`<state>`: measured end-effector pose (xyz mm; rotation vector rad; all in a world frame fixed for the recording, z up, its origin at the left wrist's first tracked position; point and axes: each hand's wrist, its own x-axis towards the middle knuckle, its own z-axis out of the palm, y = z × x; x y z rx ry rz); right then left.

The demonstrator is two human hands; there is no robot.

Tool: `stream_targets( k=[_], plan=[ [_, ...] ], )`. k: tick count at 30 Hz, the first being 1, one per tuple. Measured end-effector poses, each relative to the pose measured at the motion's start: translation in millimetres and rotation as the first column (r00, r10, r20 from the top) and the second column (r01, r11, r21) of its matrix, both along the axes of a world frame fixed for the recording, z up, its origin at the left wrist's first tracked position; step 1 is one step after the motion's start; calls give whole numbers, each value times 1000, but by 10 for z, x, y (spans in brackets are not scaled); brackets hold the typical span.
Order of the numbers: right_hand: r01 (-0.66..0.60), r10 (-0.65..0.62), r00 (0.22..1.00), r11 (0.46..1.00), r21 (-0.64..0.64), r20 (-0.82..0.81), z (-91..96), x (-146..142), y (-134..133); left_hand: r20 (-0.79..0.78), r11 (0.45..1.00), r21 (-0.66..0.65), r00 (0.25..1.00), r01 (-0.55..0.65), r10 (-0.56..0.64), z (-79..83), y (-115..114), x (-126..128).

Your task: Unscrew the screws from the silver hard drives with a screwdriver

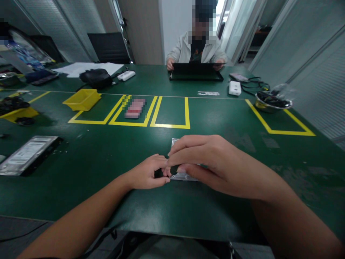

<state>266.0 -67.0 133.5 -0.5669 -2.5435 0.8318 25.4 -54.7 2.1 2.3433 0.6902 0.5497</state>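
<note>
A silver hard drive lies flat on the green table in front of me, mostly hidden beneath my hands. My left hand is at its left edge, fingers bent and closed against it, thumb along the near side. My right hand arches over the drive from the right, with thumb and fingers brought together near my left fingertips. A small dark patch shows between the right fingers; whether it is a held piece cannot be made out.
Another hard drive rests at the left. Farther back are a yellow bin, a pink-red item inside yellow tape, and a metal bowl of dark parts. Across the table, a person holds a black flat panel.
</note>
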Motion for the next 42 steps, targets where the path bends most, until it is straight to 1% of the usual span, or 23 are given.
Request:
stream_targets(
  k=[6,13,21,23,26,29,31,36,39,42],
  plan=[
    [-32,32,999,999,-15,-15,0,-18,0,-2,1000,-5,1000,-6,6,-17,11,-7],
    [-48,47,998,999,-12,-29,4,-18,-12,-19,999,-40,1000,-6,5,-30,11,-14],
    [-67,67,997,998,3,-34,-10,-15,-2,-67,999,-31,997,-44,42,-47,-4,-24],
    [-59,60,998,998,7,-31,-13,-12,3,-41,999,-31,998,-45,44,-42,-1,-15],
    [-13,13,1000,1000,15,-21,-23,-15,3,-8,999,-26,1000,-24,24,-24,12,-1],
    [34,-33,999,999,16,-34,-43,-35,-3,-21,1000,-31,1000,1,-2,-7,27,2],
    [47,-46,998,999,20,-43,-59,-53,-7,-33,999,-47,999,-3,2,-3,33,-1],
    [15,-13,997,1000,22,-75,-84,-83,-11,-12,998,-55,999,-32,31,-17,36,-13],
    [13,-8,997,998,61,-79,-89,-88,-11,-16,997,-60,999,-53,52,-19,37,-14],
    [5,3,995,996,85,-97,-93,-97,-10,-19,994,-97,998,-57,56,-1,39,-3]
  ],
)
